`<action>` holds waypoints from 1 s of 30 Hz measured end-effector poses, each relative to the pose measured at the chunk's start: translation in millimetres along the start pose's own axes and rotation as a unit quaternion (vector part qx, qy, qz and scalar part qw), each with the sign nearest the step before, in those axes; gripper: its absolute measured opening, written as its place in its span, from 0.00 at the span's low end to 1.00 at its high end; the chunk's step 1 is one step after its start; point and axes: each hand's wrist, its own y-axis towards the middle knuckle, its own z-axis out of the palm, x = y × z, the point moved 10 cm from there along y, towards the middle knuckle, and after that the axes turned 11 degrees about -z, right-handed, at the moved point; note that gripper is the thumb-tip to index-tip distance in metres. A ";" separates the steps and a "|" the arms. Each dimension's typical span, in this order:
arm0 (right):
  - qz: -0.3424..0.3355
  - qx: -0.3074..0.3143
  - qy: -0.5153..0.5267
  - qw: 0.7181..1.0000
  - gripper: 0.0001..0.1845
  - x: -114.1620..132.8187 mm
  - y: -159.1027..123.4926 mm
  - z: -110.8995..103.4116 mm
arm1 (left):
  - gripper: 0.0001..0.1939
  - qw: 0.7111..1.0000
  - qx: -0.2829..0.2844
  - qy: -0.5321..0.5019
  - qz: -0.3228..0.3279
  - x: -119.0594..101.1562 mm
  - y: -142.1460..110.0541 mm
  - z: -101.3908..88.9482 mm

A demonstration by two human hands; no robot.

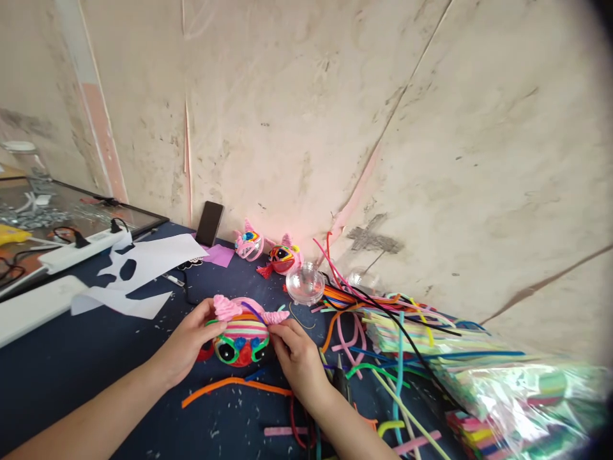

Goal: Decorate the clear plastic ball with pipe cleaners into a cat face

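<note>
A round, stripy toy head [242, 332] is right in front of the person, low over the dark blue table [119, 338], between the two hands. Lots of it is made: it has big black eyes with green around them, a red nose [246, 355], stripes, and two fuzzy pink ears [227, 308]. A purple stem [252, 312] runs up over its top, and that part looks unfinished to me. The left hand [191, 333] holds one side, thumb in front and fingers curled behind. The right hand [297, 351] pinches the other side by the ear; I can't quite tell if it has the ear or just the edge. Both arms reach in from below, and the wrists are low. Near them lie an orange stem [237, 382] and dark pliers [341, 380]. Farther back sit a clear ball [305, 284] and two pink toys [282, 257] by the wall [287, 115].
</note>
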 end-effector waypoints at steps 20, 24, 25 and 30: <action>0.097 -0.049 0.030 0.994 0.09 -10.3 10.5 -16.8 | 0.22 1.000 -0.012 0.013 -0.016 -5.5 -1.1 0.7; 0.106 -0.051 0.030 0.993 0.09 -12.3 11.3 -17.9 | 0.22 0.999 -0.026 -0.002 -0.026 -6.1 -1.8 1.5; 0.106 -0.051 0.029 0.993 0.09 -12.2 11.4 -17.8 | 0.22 0.999 -0.026 -0.003 -0.028 -5.8 -1.1 2.7; 0.092 -0.057 0.015 0.994 0.09 -9.8 11.9 -20.5 | 0.23 0.996 -0.076 0.045 0.026 -16.1 -3.8 -6.0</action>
